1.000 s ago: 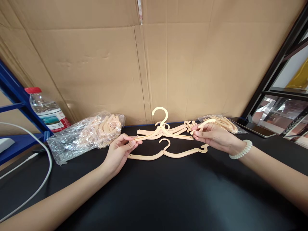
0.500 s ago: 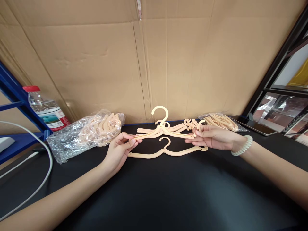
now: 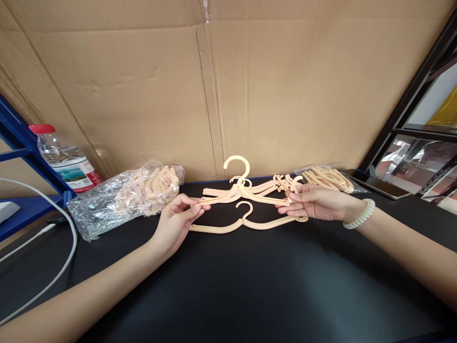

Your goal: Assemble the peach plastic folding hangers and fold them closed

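Fingers of left hand (image 3: 173, 225) clamped on 9 o'clock end of hanger (image 3: 240, 189); those of right hand (image 3: 317, 202) clamped on curved piece (image 3: 295, 185), brought to 3 o'clock end since one second earlier. Hanger smooth, beige, bow-shaped; hook (image 3: 247, 166) pointed to 12 o'clock, long axis 9-to-3. Held at 12 o'clock of second hanger (image 3: 262, 226).

held hanger (image 3: 264, 198) partly finger-covered, forearms (image 3: 107, 281) cropped
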`<state>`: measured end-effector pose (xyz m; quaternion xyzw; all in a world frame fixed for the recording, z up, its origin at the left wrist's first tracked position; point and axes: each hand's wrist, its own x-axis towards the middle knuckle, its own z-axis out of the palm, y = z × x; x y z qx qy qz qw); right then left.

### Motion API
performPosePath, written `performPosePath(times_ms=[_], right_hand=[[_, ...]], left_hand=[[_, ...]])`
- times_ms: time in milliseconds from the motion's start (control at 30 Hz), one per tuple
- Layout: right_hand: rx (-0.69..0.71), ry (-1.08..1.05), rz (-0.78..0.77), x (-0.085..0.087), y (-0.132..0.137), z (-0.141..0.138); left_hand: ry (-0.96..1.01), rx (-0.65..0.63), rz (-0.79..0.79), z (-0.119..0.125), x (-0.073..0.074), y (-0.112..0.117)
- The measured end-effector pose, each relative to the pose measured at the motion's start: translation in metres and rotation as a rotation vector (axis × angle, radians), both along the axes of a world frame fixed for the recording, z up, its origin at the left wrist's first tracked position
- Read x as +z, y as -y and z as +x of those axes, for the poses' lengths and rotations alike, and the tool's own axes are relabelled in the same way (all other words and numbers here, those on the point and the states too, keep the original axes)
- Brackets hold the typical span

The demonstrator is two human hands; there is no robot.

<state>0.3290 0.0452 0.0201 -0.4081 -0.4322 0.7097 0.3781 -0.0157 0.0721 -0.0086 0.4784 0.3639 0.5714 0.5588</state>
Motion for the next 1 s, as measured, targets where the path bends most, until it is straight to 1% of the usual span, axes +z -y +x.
performPosePath(times_ms=[267,400,567,700,1000], right_hand=[[0.037,0.051,0.011,-0.0004,-0.0002,-0.0001],[0.003,0.033,0.022,-0.0031,-0.0003,-0.0014],[-0.045,0.037,0.105,-0.0078,-0.0002,-0.0048],[-0.054,0.069,0.173,-0.0082,0.0014,-0.0077],[-0.076,0.113,0.215,-0.0065,0.0031,-0.0088]], left_hand=[[-0.015,0.008,0.006,0.0009,-0.0001,0.0003],[-0.015,0.007,0.010,0.0014,0.0001,0.0006],[-0.018,0.001,0.004,0.0011,0.0000,0.0002],[-0.025,0.007,0.005,0.0017,0.0004,0.0002],[-0.020,-0.004,0.010,0.0007,-0.0005,-0.0002]])
